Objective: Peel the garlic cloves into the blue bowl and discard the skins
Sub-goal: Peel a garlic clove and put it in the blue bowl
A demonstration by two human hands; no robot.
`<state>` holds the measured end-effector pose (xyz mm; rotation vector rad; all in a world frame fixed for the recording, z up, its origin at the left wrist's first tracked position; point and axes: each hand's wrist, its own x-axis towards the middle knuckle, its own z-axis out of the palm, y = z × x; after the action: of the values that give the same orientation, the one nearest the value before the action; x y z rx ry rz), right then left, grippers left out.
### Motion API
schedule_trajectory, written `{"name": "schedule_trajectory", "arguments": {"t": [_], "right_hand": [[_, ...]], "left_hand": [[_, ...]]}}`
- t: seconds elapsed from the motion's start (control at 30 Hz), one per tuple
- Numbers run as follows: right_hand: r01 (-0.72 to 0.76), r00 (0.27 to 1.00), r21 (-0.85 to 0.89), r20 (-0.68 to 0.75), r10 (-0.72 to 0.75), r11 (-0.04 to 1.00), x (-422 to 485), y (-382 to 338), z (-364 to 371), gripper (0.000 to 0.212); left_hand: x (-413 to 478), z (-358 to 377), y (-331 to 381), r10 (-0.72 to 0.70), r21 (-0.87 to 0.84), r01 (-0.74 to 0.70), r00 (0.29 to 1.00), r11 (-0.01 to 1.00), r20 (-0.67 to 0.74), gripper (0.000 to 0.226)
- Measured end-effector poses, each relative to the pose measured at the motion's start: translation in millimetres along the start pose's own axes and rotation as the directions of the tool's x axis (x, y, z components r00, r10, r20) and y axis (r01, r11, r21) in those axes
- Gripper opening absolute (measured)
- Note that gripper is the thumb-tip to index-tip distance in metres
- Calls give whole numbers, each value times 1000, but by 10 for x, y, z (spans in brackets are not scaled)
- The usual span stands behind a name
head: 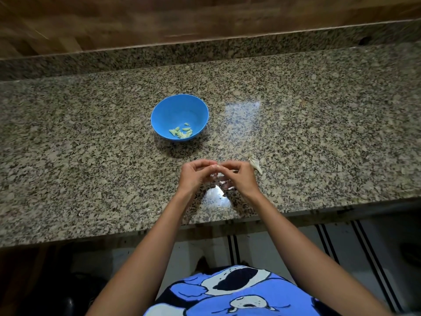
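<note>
Both hands are together over the near middle of the granite counter (91, 133), just inside its near edge. The left hand (193, 176) and the right hand (239, 177) have curled fingers, and their fingertips meet on a small pale garlic clove (216, 166), each hand pinching it from its own side. The clove is mostly hidden by the fingers, so how much skin it carries cannot be told.

Under the hands and slightly to the right, a few loose skins (225, 185) lie on the stone. Another pale skin piece (255, 164) lies just beside the right hand on its far right side, apart from the fingers.

The blue bowl (159, 108) stands farther back and a little left of the hands, well inside the counter, with bare stone between it and the left hand. Peeled cloves (181, 132) sit in a small heap on the near side of its floor.

Wide bare stone runs to the left of the bowl and hands, and a similar stretch runs to the right past the skin piece. At the far side the counter ends against a low granite upstand (136, 55), with a wooden wall (159, 14) above it. The near edge runs across below the wrists, and both forearms cross it. A blue printed shirt (227, 293) shows at the bottom.
</note>
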<state>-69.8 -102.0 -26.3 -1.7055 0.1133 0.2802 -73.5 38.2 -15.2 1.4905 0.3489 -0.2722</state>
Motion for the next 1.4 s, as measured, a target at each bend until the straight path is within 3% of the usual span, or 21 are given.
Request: {"name": "schedule_trajectory", "arguments": {"t": [0.1, 0.2, 0.3, 0.4, 0.5, 0.57, 0.7, 0.77, 1.03, 1.17, 1.2, 1.27, 1.33, 1.4], "right_hand": [[-51, 998, 30, -38, 52, 998, 5, 26, -31, 9], [-82, 990, 62, -107, 89, 995, 15, 74, -44, 8], [-103, 986, 84, -125, 113, 991, 16, 80, -34, 10], [-109, 983, 134, -135, 127, 985, 4, 61, -15, 9], [-122, 982, 179, -119, 145, 976, -16, 32, 10, 8], [-185, 973, 235, -95, 212, 954, -29, -7, 30, 12], [-311, 945, 342, 8, 328, 887, -49, -119, -5, 13], [-338, 939, 328, 62, 337, 882, -37, -149, -48, 13], [-301, 953, 233, 52, 298, 925, -5, -190, -103, 12], [-265, 961, 174, -32, 275, 948, -16, -142, -49, 11], [-240, 965, 104, -86, 249, 965, -14, -114, -58, 12], [-201, 967, -40, -166, 192, 979, -18, -62, -101, 18], [-205, 961, -80, -205, 185, 976, -33, -24, -152, 23], [-207, 956, -127, -236, 173, 970, -46, 15, -204, 24]], "left_hand": [[13, -16, -26, 63, 167, -59, 998, 984, -20, 11], [19, -45, -97, 155, 485, -138, 988, 863, 6, 19], [5, -18, -138, 184, 557, -163, 983, 814, 19, 24], [18, 24, -112, 198, 420, -158, 979, 894, -54, 21], [2, 59, -72, 142, 218, -132, 989, 967, -32, 20], [-8, 62, -83, 204, 248, -195, 979, 949, -10, 22], [-23, 56, -128, 380, 484, -346, 925, 803, 31, 25], [-22, 52, -115, 414, 477, -372, 910, 797, 18, 23], [-37, 20, -60, 339, 325, -332, 940, 886, 35, 23], [-21, -80, -70, 74, -39, -79, 991, 996, -115, 26], [14, -191, -99, 65, 3, -66, 975, 998, -210, 25], [90, -460, -175, 163, 305, -51, 921, 951, -353, 24], [129, -668, -250, 280, 594, -29, 900, 804, -336, 25], [121, -672, -307, 395, 717, -87, 877, 691, -274, 27]]}}
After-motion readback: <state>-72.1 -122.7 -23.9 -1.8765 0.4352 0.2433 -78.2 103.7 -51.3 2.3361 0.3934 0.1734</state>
